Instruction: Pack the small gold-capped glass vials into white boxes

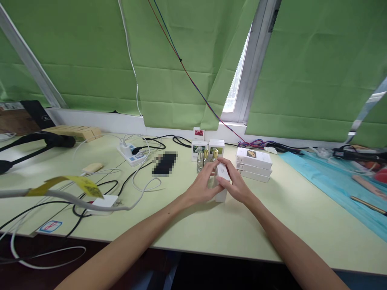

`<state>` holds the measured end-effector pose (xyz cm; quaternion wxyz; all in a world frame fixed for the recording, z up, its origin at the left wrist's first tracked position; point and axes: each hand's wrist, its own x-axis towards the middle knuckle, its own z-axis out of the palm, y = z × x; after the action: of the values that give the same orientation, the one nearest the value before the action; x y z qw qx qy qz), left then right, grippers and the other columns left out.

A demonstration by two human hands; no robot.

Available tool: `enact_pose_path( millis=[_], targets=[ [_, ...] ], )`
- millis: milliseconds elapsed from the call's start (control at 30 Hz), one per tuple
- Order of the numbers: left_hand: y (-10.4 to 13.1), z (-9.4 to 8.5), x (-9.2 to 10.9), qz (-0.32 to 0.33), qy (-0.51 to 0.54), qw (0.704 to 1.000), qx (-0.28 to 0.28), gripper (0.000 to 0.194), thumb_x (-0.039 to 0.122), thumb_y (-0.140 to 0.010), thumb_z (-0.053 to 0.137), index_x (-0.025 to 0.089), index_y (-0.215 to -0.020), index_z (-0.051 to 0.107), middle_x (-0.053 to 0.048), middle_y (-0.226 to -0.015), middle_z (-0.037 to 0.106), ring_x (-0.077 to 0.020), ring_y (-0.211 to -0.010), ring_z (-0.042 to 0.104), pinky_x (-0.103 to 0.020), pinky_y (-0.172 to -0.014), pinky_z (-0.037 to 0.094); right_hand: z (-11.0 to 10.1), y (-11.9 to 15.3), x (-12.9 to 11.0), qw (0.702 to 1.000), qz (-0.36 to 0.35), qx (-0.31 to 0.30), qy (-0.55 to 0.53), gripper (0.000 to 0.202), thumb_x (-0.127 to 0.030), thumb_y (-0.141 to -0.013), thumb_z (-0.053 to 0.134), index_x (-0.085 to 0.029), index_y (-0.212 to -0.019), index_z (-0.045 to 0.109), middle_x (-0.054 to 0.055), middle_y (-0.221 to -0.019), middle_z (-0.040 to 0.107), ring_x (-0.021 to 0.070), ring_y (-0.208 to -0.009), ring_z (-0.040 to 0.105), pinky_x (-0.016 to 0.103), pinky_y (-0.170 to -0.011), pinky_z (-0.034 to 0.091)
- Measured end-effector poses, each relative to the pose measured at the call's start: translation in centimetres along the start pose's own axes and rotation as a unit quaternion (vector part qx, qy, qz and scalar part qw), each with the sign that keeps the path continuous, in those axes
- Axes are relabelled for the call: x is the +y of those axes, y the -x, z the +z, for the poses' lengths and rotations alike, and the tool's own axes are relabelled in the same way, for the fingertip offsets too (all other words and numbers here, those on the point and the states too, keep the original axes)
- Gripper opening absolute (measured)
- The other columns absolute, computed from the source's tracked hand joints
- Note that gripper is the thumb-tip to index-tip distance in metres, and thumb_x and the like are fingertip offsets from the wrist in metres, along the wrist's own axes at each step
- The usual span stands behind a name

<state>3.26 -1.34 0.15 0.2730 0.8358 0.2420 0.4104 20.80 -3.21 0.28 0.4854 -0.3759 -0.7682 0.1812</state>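
A small white box (222, 172) stands on the pale table between my two hands. My left hand (204, 184) grips its left side, and my right hand (237, 182) closes round its right side, the fingers of both meeting near the top. Just behind stand small glass bottles, one with a clear cap (200, 161) and others with gold caps (215, 154). Two white boxes with green pictures, a left one (196, 146) and a right one (217, 145), are behind the bottles. Flat white boxes (254, 158) lie stacked to the right of my hands.
A power strip (131, 155), a blurred dark object (165, 164), a white adapter (104, 204) and loose cables lie to the left. Blue plastic sheeting (326, 177) covers the right side. The table's front edge (211, 253) runs below my forearms.
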Motion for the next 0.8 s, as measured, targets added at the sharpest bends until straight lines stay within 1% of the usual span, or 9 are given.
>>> enact_pose_path(
  millis=[267, 500, 800],
  targets=[
    [0.04, 0.01, -0.05, -0.004, 0.007, 1.000, -0.001, 0.064, 0.039, -0.093, 0.063, 0.030, -0.150, 0.034, -0.012, -0.145, 0.046, -0.0285, -0.131, 0.050, -0.050, -0.109, 0.048, 0.05, -0.06, -0.20, 1.000, 0.008, -0.005, -0.012, 0.050, -0.042, -0.094, 0.054, -0.023, -0.139, 0.042, 0.013, -0.138, 0.053, 0.0295, -0.124, 0.054, 0.046, -0.105, 0.046],
    [-0.01, 0.00, -0.09, -0.003, 0.006, 1.000, -0.001, 0.064, 0.039, -0.092, 0.063, 0.030, -0.149, 0.035, -0.012, -0.144, 0.046, -0.0290, -0.130, 0.050, -0.050, -0.109, 0.048, 0.06, -0.08, -0.14, 1.000, 0.008, -0.008, -0.018, 0.050, -0.043, -0.094, 0.053, -0.023, -0.138, 0.042, 0.013, -0.137, 0.054, 0.0298, -0.121, 0.057, 0.046, -0.103, 0.048],
    [-0.01, 0.00, -0.04, -0.014, 0.009, 1.000, -0.003, 0.064, 0.038, -0.092, 0.063, 0.027, -0.148, 0.036, -0.012, -0.142, 0.047, -0.0267, -0.128, 0.052, -0.046, -0.110, 0.048, 0.17, -0.08, -0.07, 1.000, 0.008, -0.005, -0.011, 0.048, -0.039, -0.093, 0.053, -0.023, -0.137, 0.043, 0.012, -0.136, 0.055, 0.0295, -0.121, 0.057, 0.046, -0.102, 0.048]
  ],
)
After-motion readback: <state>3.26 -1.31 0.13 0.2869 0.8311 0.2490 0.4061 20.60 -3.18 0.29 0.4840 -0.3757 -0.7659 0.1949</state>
